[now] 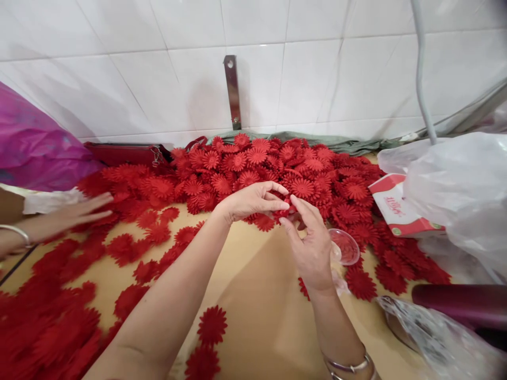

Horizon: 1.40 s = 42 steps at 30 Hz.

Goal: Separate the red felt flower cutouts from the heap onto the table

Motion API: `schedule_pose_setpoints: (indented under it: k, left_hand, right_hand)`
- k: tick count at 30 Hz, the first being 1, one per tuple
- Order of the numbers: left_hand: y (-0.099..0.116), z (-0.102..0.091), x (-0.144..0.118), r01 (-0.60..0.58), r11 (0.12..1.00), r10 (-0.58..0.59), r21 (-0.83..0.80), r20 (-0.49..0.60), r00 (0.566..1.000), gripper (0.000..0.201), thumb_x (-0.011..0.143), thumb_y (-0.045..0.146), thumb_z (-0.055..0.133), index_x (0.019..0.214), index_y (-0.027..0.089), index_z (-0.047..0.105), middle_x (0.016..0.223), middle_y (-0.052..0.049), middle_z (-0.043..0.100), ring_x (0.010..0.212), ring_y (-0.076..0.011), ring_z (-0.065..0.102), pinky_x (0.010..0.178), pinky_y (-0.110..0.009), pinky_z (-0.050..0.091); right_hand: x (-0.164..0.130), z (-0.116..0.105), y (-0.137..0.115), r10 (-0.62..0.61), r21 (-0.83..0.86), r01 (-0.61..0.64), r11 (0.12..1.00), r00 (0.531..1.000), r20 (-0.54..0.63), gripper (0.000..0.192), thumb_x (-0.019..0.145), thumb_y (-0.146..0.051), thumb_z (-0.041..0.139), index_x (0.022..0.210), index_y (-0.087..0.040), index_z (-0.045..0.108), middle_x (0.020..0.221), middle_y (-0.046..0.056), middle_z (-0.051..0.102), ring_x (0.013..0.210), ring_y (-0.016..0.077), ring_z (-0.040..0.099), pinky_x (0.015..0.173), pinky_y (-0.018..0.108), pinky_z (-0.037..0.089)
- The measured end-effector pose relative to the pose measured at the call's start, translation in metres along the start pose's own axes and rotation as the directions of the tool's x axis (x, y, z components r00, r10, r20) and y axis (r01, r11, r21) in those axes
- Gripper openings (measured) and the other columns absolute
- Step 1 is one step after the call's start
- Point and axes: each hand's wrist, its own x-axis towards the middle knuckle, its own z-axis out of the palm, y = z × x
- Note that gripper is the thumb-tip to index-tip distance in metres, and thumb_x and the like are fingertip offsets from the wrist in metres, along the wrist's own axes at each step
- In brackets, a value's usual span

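My left hand [257, 201] and my right hand [311, 235] meet over the middle of the table, fingertips pinched together on a small red flower piece [288, 207]. Most of that piece is hidden behind my fingers. Just beyond my hands lies a large heap of red flower-shaped cutouts [257, 155] with scalloped petals. Two loose red flower cutouts [212, 325] rest on the tabletop nearer to me. Beside my right hand is a small round clear plastic dish [344, 246].
A co-worker's hand [85, 208] reaches in from the left over more scattered red cutouts. To the right are a red and white box [396, 208], white plastic bags [463, 179] and a dark red cylinder [459, 303]. A tiled wall [253, 26] stands behind.
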Motion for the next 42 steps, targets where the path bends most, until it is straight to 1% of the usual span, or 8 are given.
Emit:
schedule_pose_setpoints:
  k: [10,19,26,30,36,38,40,42]
  left_hand:
    - [-0.002,0.015,-0.001,0.035,0.987,-0.04,-0.159,-0.031,0.999,0.054,0.068,0.041,0.089,0.104,0.016,0.058,0.085,-0.002,0.07,0.071,-0.0111,0.068,0.071,-0.027,0.056]
    - [0.007,0.02,-0.003,0.181,0.984,-0.18,0.003,0.081,0.98,0.042,0.074,0.044,0.085,0.1,0.016,0.067,0.087,-0.005,0.074,0.068,-0.0126,0.07,0.071,-0.028,0.058]
    - [-0.009,-0.001,-0.006,0.112,0.994,-0.111,-0.005,0.102,0.989,0.052,0.074,0.042,0.086,0.114,0.019,0.062,0.081,-0.002,0.072,0.066,-0.0112,0.07,0.068,-0.025,0.057]
    - [-0.003,-0.007,-0.012,0.088,0.996,-0.088,0.003,0.132,0.987,0.063,0.072,0.041,0.087,0.124,0.018,0.059,0.085,-0.003,0.073,0.07,-0.0116,0.069,0.07,-0.026,0.056]
    - [-0.002,0.024,-0.012,-0.036,0.999,0.038,0.036,-0.086,0.996,0.045,0.091,0.055,0.062,0.112,0.015,0.066,0.079,-0.002,0.065,0.064,-0.0098,0.06,0.066,-0.024,0.051]
    - [-0.022,0.051,-0.01,-0.203,0.974,0.224,0.095,-0.432,0.873,0.044,0.1,0.053,0.045,0.102,0.015,0.067,0.074,0.0,0.058,0.066,-0.0101,0.056,0.07,-0.023,0.049]
    - [-0.048,0.078,-0.012,-0.294,0.941,0.286,0.166,-0.855,0.432,0.042,0.104,0.049,0.032,0.105,0.018,0.06,0.08,-0.001,0.055,0.075,-0.0125,0.055,0.077,-0.025,0.05]
    - [-0.074,0.093,-0.021,-0.19,0.964,0.201,0.184,-0.977,0.075,0.034,0.103,0.047,0.034,0.102,0.019,0.054,0.094,-0.004,0.057,0.088,-0.0148,0.056,0.087,-0.028,0.049]
  right_hand:
    - [-0.004,0.01,0.0,-0.143,-0.256,0.118,0.96,0.986,-0.082,0.023,0.099,-0.027,0.051,0.119,-0.021,0.062,0.116,0.012,0.07,0.109,0.0266,0.06,0.098,0.046,0.049]
    - [-0.006,0.011,0.005,-0.073,-0.254,0.049,0.966,0.994,-0.083,0.022,0.1,-0.027,0.047,0.11,-0.02,0.065,0.102,0.011,0.072,0.093,0.0251,0.063,0.087,0.042,0.05]
    - [-0.008,0.019,0.009,-0.175,-0.211,0.157,0.965,0.982,-0.072,0.047,0.097,-0.034,0.059,0.142,-0.019,0.054,0.134,0.016,0.06,0.126,0.0276,0.056,0.107,0.049,0.049]
    - [-0.01,0.022,0.005,-0.233,-0.192,0.224,0.956,0.972,-0.024,0.033,0.1,-0.029,0.055,0.13,-0.018,0.063,0.125,0.015,0.067,0.119,0.0249,0.062,0.103,0.045,0.052]
    - [-0.011,0.021,-0.002,-0.176,-0.246,0.14,0.959,0.976,-0.129,0.024,0.1,-0.029,0.054,0.116,-0.016,0.066,0.105,0.013,0.074,0.094,0.0234,0.068,0.087,0.039,0.055]
    - [-0.011,0.02,-0.004,-0.176,-0.253,0.13,0.959,0.97,-0.168,0.025,0.101,-0.028,0.052,0.117,-0.014,0.066,0.106,0.015,0.074,0.096,0.024,0.068,0.088,0.04,0.055]
    - [-0.011,0.02,-0.006,-0.186,-0.253,0.132,0.958,0.961,-0.204,0.026,0.101,-0.026,0.051,0.117,-0.012,0.065,0.106,0.016,0.073,0.097,0.0244,0.068,0.09,0.041,0.055]
    - [-0.012,0.02,-0.007,-0.201,-0.243,0.147,0.959,0.955,-0.216,0.025,0.101,-0.025,0.051,0.118,-0.011,0.064,0.106,0.017,0.072,0.099,0.0242,0.068,0.091,0.041,0.055]
